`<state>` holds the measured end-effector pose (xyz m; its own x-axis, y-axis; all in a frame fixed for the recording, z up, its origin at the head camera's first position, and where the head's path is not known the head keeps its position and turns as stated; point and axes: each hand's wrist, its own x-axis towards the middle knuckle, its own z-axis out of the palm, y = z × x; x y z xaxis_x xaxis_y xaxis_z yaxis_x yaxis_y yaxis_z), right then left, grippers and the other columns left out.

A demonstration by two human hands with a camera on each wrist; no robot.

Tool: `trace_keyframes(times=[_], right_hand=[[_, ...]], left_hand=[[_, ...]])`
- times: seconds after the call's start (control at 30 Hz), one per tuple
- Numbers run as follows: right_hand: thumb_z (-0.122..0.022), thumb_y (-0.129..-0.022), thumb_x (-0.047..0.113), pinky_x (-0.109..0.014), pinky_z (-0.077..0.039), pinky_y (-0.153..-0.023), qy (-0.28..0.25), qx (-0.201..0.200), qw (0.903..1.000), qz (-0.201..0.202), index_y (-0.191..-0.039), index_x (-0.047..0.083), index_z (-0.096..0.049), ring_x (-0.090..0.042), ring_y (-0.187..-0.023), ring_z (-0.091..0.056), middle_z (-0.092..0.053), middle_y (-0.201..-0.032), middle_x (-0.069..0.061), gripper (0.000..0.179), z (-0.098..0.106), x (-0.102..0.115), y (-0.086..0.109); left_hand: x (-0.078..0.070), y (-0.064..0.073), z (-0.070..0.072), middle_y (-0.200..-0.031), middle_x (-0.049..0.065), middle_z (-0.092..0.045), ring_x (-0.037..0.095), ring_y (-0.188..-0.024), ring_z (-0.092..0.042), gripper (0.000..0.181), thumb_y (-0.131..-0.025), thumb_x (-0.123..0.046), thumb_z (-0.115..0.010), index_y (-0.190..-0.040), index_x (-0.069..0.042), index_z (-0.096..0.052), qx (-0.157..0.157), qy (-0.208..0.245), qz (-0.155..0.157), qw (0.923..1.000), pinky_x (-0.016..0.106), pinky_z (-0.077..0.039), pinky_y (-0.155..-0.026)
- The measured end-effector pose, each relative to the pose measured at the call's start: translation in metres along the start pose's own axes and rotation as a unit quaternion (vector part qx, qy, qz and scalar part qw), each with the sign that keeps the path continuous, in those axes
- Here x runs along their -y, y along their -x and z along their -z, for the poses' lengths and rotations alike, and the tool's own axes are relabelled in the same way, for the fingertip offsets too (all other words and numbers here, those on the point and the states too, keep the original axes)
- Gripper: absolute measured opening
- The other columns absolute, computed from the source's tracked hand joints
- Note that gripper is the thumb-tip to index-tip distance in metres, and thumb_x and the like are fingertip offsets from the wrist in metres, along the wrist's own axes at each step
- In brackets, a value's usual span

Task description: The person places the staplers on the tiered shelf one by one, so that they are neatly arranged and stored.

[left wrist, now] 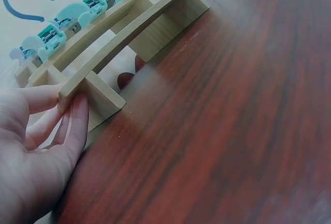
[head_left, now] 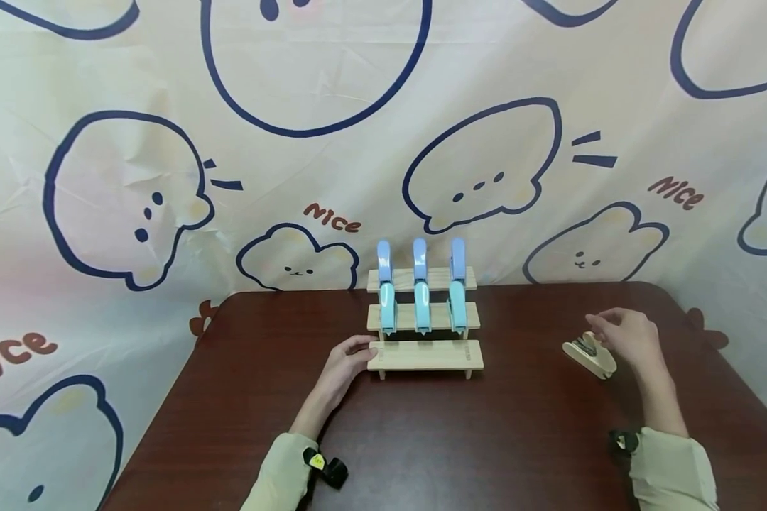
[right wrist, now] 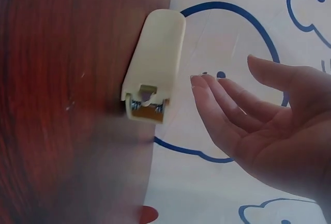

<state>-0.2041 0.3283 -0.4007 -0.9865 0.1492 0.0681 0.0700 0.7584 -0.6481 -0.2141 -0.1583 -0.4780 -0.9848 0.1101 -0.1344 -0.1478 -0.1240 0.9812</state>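
A tiered wooden rack [head_left: 425, 355] stands at the table's far middle. Three blue staplers [head_left: 420, 259] are on its top shelf and three teal staplers [head_left: 422, 307] on the middle one; the lowest shelf is bare. My left hand [head_left: 348, 362] grips the left end of that lowest shelf, and in the left wrist view its fingers [left wrist: 77, 118] lie against the board's end. To the right, a cream stapler [head_left: 591, 356] lies on the table. My right hand [head_left: 626, 341] hovers beside and above it. In the right wrist view the thumb and fingers are apart, with a gap to the stapler [right wrist: 155, 53].
The dark wooden table [head_left: 486, 440] ends at the back against a cloth [head_left: 332, 170] printed with cartoon figures. A black strap device [head_left: 326, 468] sits on the left sleeve, another [head_left: 625, 441] on the right.
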Motion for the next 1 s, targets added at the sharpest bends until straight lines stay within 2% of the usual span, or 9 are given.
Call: trace_keyframes(times=[0.17, 0.3, 0.47, 0.63, 0.73, 0.87, 0.97, 1.0], right_hand=[[-0.056, -0.107, 0.034, -0.033, -0.049, -0.071, 0.011, 0.017, 0.9997, -0.013, -0.121, -0.02, -0.061, -0.02, -0.068, -0.069, -0.072, -0.075, -0.006, 0.056, 0.002, -0.006, -0.001], [-0.057, -0.106, 0.034, -0.03, -0.051, -0.067, 0.006, 0.03, 0.9992, -0.027, -0.123, -0.021, -0.058, -0.018, -0.07, -0.069, -0.072, -0.076, -0.004, 0.058, 0.002, -0.01, -0.002], [-0.058, -0.106, 0.03, -0.027, -0.054, -0.06, -0.003, 0.03, 0.9989, -0.036, -0.124, -0.023, -0.056, -0.017, -0.07, -0.069, -0.073, -0.08, -0.01, 0.056, 0.001, -0.012, -0.002], [-0.061, -0.104, 0.027, -0.027, -0.055, -0.059, -0.004, 0.024, 0.9991, -0.036, -0.124, -0.024, -0.056, -0.022, -0.073, -0.071, -0.073, -0.089, -0.022, 0.055, 0.001, -0.012, -0.002], [-0.062, -0.103, 0.028, -0.035, -0.056, -0.064, 0.004, 0.028, 0.9989, -0.039, -0.125, -0.023, -0.055, -0.032, -0.079, -0.072, -0.069, -0.102, -0.032, 0.055, 0.001, -0.014, -0.002], [-0.064, -0.102, 0.03, -0.056, -0.053, -0.081, 0.023, 0.059, 0.9973, -0.038, -0.129, -0.023, -0.051, -0.052, -0.104, -0.062, -0.057, -0.124, -0.043, 0.061, 0.0, -0.017, -0.003], [-0.066, -0.099, 0.03, -0.064, -0.047, -0.089, 0.036, 0.087, 0.9951, -0.031, -0.131, -0.024, -0.048, -0.059, -0.113, -0.051, -0.052, -0.128, -0.045, 0.065, -0.001, -0.018, -0.005], [-0.068, -0.098, 0.028, -0.064, -0.047, -0.089, 0.04, 0.093, 0.9945, -0.028, -0.131, -0.024, -0.047, -0.059, -0.113, -0.052, -0.054, -0.126, -0.044, 0.065, -0.001, -0.018, -0.005]], left_hand=[[0.002, 0.0, 0.0, -0.12, 0.014, -0.063, 0.017, -0.097, -0.063, 0.036, -0.096, -0.006, -0.069, -0.129, 0.009, -0.062, 0.001, -0.002, -0.007, 1.0, 0.026, -0.053, -0.084], [0.002, 0.0, 0.0, -0.118, 0.013, -0.064, 0.018, -0.096, -0.063, 0.035, -0.096, -0.006, -0.069, -0.127, 0.008, -0.063, 0.002, 0.0, -0.01, 0.9999, 0.027, -0.053, -0.083], [0.002, 0.0, 0.0, -0.118, 0.014, -0.064, 0.018, -0.097, -0.063, 0.036, -0.096, -0.006, -0.069, -0.128, 0.009, -0.062, 0.006, -0.002, -0.013, 0.9999, 0.027, -0.053, -0.083], [0.002, 0.002, 0.0, -0.118, 0.014, -0.064, 0.017, -0.096, -0.063, 0.037, -0.096, -0.006, -0.069, -0.129, 0.01, -0.062, 0.004, -0.001, -0.009, 1.0, 0.027, -0.053, -0.084], [0.002, 0.001, 0.0, -0.117, 0.014, -0.064, 0.017, -0.096, -0.063, 0.038, -0.097, -0.007, -0.069, -0.129, 0.01, -0.061, 0.005, -0.002, -0.009, 0.9999, 0.026, -0.053, -0.083], [0.002, 0.001, 0.0, -0.118, 0.014, -0.063, 0.016, -0.096, -0.063, 0.038, -0.097, -0.007, -0.069, -0.129, 0.01, -0.061, 0.004, -0.002, -0.01, 0.9999, 0.026, -0.053, -0.083], [0.002, 0.0, 0.0, -0.119, 0.014, -0.063, 0.017, -0.097, -0.063, 0.038, -0.096, -0.006, -0.069, -0.13, 0.01, -0.061, 0.003, 0.0, -0.008, 1.0, 0.027, -0.053, -0.084], [0.002, 0.0, 0.0, -0.119, 0.014, -0.063, 0.017, -0.097, -0.063, 0.038, -0.097, -0.006, -0.069, -0.13, 0.01, -0.061, 0.004, -0.001, -0.008, 1.0, 0.027, -0.053, -0.084]])
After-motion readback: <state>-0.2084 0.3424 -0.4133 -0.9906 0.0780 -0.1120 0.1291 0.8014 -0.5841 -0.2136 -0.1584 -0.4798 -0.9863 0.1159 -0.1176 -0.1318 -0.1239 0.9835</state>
